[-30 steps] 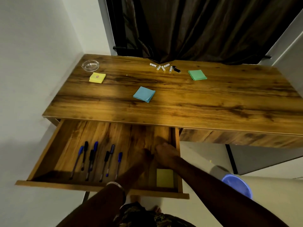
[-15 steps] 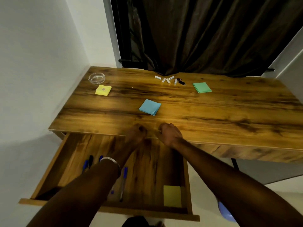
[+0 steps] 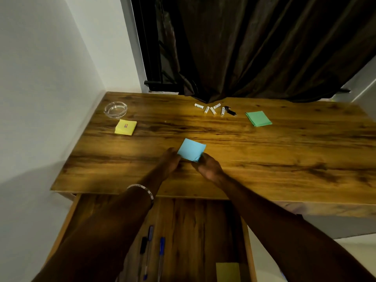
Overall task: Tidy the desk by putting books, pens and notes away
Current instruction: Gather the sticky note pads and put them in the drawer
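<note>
A blue pad of sticky notes (image 3: 191, 149) lies in the middle of the wooden desk (image 3: 284, 159). My left hand (image 3: 169, 160) touches its left edge and my right hand (image 3: 208, 166) holds its near corner; the fingertips are hidden under the pad. A yellow note pad (image 3: 125, 127) sits at the back left and a green one (image 3: 258, 118) at the back right. Below the desk edge the drawer (image 3: 195, 226) stands open, holding pens (image 3: 152, 251) and a yellow note (image 3: 227, 271).
A glass ashtray (image 3: 115, 109) stands in the back left corner. Several white batteries (image 3: 211, 109) and a small black object (image 3: 231, 111) lie by the dark curtain (image 3: 254, 47). A white wall borders the desk on the left.
Both hands rose out of the open drawer, crossed the desk's front edge and reached the blue pad, whose near side now looks lifted. The view tilted up toward the desk.
</note>
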`<state>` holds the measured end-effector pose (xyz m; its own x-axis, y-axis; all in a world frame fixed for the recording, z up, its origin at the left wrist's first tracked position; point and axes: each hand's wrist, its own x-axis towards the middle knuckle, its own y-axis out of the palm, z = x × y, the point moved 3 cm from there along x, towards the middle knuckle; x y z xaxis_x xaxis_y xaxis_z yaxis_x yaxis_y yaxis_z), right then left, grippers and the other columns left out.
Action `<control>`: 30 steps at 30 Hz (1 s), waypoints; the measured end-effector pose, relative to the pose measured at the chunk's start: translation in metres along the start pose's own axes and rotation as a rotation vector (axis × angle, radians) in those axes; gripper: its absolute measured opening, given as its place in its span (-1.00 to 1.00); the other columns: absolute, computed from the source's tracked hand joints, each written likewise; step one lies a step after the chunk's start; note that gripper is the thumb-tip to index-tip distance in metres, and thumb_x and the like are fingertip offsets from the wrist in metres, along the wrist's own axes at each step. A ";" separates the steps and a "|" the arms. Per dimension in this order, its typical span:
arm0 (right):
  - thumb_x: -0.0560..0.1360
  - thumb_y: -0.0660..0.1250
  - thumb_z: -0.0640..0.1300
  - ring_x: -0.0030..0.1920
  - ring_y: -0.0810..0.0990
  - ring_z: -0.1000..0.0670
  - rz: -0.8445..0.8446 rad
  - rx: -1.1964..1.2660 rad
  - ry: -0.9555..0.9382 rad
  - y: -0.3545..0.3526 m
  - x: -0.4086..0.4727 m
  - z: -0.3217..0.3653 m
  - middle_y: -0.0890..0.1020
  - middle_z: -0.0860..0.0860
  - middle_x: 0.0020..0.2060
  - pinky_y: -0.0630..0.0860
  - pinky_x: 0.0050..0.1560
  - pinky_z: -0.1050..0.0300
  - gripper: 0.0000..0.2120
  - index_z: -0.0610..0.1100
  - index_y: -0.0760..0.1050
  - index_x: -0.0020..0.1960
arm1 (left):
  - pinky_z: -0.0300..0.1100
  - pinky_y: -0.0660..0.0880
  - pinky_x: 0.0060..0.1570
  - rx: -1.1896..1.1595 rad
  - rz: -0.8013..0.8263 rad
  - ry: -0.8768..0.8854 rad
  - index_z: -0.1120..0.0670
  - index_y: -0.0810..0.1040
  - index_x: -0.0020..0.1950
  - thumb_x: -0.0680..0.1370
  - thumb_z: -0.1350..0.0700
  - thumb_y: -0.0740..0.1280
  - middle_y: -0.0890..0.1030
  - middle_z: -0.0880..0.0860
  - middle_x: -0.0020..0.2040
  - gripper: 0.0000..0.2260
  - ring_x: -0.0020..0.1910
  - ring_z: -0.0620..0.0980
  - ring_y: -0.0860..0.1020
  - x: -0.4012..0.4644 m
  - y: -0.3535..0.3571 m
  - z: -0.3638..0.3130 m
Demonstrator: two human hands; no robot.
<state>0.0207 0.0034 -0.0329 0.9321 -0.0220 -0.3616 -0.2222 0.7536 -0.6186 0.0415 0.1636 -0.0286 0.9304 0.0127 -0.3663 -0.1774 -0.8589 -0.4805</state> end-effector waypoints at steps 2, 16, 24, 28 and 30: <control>0.46 0.39 -0.03 0.24 0.53 -0.04 -0.013 0.076 0.020 0.001 0.004 0.001 0.56 0.03 0.26 0.47 0.15 0.12 -0.46 0.01 0.36 0.40 | -0.12 0.53 -0.32 -0.020 0.042 -0.013 0.14 0.47 0.29 0.51 0.16 0.23 0.61 0.12 -0.02 -0.66 -0.19 0.04 0.61 0.008 0.001 0.002; 0.43 0.47 -0.22 0.06 0.61 -0.04 -0.200 0.509 0.141 0.004 0.027 -0.010 0.64 -0.05 0.07 0.55 0.08 0.08 -0.58 -0.15 0.48 0.26 | -0.19 0.53 -0.31 -0.390 -0.021 -0.240 0.26 0.42 0.32 0.52 0.31 0.35 0.49 0.23 0.29 -0.63 0.21 0.22 0.51 0.018 0.015 0.001; 0.42 0.46 -0.17 0.03 0.65 -0.08 -0.283 0.457 0.163 0.003 0.004 -0.031 0.67 -0.08 0.10 0.61 0.08 -0.10 -0.67 -0.14 0.56 0.17 | -0.30 0.58 -0.42 -0.492 0.117 -0.201 0.28 0.42 0.31 0.57 0.29 0.26 0.49 0.21 0.28 -0.69 0.25 0.21 0.50 -0.013 0.027 0.011; 0.44 0.43 -0.17 0.00 0.65 -0.08 -0.285 0.373 0.208 -0.003 -0.021 -0.039 0.68 -0.07 0.02 0.59 0.08 0.02 -0.79 -0.14 0.60 0.07 | -0.25 0.57 -0.41 -0.497 0.175 -0.261 0.21 0.43 0.28 0.61 0.22 0.22 0.47 0.15 0.13 -0.75 -0.03 0.03 0.53 -0.038 0.034 0.022; 0.43 0.42 -0.16 0.01 0.65 -0.10 -0.296 0.343 0.209 -0.007 -0.033 -0.043 0.69 -0.09 -0.02 0.55 0.05 0.08 -0.84 -0.14 0.62 0.00 | -0.21 0.56 -0.29 -0.481 0.180 -0.266 0.23 0.43 0.29 0.60 0.22 0.24 0.50 0.15 0.10 -0.74 -0.14 -0.04 0.53 -0.049 0.039 0.031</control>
<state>-0.0210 -0.0292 -0.0470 0.8562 -0.3718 -0.3588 0.1824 0.8672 -0.4634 -0.0211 0.1452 -0.0546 0.7752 -0.0804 -0.6266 -0.1020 -0.9948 0.0013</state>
